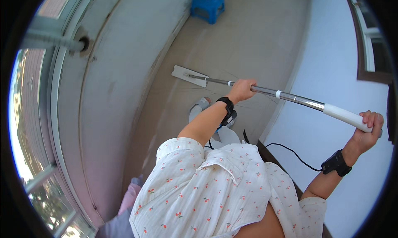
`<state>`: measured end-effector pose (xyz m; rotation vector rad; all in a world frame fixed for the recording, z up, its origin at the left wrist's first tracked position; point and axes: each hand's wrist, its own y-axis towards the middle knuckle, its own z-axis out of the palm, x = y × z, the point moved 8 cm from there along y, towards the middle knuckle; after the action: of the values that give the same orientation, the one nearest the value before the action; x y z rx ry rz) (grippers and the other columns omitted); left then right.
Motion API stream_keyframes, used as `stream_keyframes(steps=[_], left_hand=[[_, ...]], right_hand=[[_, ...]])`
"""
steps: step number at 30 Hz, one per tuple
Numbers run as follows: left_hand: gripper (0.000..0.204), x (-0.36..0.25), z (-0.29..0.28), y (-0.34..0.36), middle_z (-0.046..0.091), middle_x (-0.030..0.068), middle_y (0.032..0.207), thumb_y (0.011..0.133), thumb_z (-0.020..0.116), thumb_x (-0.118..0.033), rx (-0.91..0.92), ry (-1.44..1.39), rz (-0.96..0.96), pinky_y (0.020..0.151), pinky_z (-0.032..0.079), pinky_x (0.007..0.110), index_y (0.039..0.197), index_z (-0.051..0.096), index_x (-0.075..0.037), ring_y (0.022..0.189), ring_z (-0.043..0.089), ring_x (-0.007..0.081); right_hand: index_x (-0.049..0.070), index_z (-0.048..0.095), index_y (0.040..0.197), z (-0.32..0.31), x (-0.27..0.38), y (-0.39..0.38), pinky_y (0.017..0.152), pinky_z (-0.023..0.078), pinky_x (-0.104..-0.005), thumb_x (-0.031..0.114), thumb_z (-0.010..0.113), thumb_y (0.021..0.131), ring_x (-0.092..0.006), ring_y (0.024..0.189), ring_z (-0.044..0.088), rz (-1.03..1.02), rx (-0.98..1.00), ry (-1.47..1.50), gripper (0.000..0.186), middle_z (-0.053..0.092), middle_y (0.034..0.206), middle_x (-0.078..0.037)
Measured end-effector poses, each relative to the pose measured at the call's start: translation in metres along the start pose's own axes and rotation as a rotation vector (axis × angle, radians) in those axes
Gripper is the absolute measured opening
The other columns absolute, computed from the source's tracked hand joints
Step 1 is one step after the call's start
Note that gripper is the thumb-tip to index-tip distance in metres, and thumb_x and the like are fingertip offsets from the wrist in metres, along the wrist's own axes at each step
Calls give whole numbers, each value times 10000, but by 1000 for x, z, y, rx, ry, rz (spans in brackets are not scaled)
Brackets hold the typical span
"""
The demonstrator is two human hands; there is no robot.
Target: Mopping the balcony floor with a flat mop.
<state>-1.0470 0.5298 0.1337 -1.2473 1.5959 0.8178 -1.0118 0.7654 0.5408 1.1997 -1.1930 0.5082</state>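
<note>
A flat mop [306, 101] with a silver telescopic pole slants across the view from the right down to the floor. Wrapped round the middle of the pole is my left hand [242, 91], closed. My right hand [369, 132] grips the end of the white handle, held higher and out to the right. At the far end, the white rectangular mop head [179, 73] lies on the floor near the left wall, beyond my feet. Each wrist wears a black strapped device, and a black cable runs from the right one.
A blue plastic stool [207, 6] stands at the far end against the left wall [120, 68]. The beige floor [253, 35] runs narrow between that wall and the white right wall [331, 68]. Windows line the left; a dark-framed window [369, 74] is at upper right.
</note>
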Motion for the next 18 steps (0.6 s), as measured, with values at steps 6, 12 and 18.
stream_keyframes(steps=[6, 12, 18], left_hand=[[185, 43, -9, -22, 607, 160, 765, 685, 613, -204, -96, 72, -134, 651, 444, 429, 817, 581, -79, 761, 558, 382], [164, 136, -42, -163, 625, 160, 824, 727, 601, -211, -91, 230, -527, 693, 453, 447, 838, 605, -91, 822, 574, 377], [106, 86, -74, -151, 636, 126, 797, 716, 590, -127, -429, 292, -365, 695, 464, 442, 806, 646, -135, 803, 590, 335]], right_hand=[[126, 359, 715, 58, -31, 0, 605, 424, -334, 86, 488, 849, -128, 544, 406, 98, 93, 101, 190, 350, 563, 7], [92, 373, 801, 132, -106, -92, 715, 462, -389, -3, 540, 821, -194, 635, 546, 456, 474, 313, 194, 467, 613, -38], [99, 345, 862, 128, -84, -57, 793, 442, -408, 65, 491, 832, -161, 664, 477, 322, 733, 423, 153, 435, 639, -28]])
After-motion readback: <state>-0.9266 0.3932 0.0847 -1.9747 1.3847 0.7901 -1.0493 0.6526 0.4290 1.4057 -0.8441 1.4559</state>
